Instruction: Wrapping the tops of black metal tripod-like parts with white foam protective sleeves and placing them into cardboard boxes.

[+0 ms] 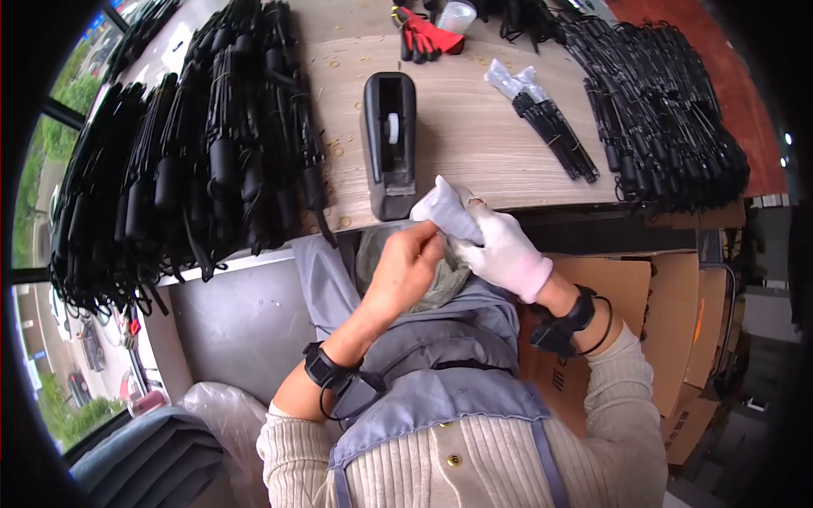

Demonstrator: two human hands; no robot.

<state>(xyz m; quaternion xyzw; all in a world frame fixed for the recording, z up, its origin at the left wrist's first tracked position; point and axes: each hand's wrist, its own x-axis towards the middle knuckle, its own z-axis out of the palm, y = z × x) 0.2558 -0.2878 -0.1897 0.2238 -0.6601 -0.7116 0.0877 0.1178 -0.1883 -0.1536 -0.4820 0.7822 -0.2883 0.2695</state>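
Just in front of the table's near edge, my bare left hand (408, 264) pinches the lower edge of a crumpled light-grey cloth-like piece (449, 212). My right hand (506, 254), in a white glove with a pinkish cuff, is closed around the other side of that piece. What exactly the piece is, I cannot make out. Close beyond my left hand stands a black tape dispenser (392, 182) with a small roll inside. Greyish cloth (432, 284) lies on my lap beneath both hands.
Bundles of black folded umbrellas (224, 144) are heaped at the left, and more black bundles (669, 127) at the right. A smaller banded bundle (555, 135), red-and-black gloves (432, 38) and a tape roll (457, 15) lie on the table (474, 127). Cardboard (605, 305) stands below, right.
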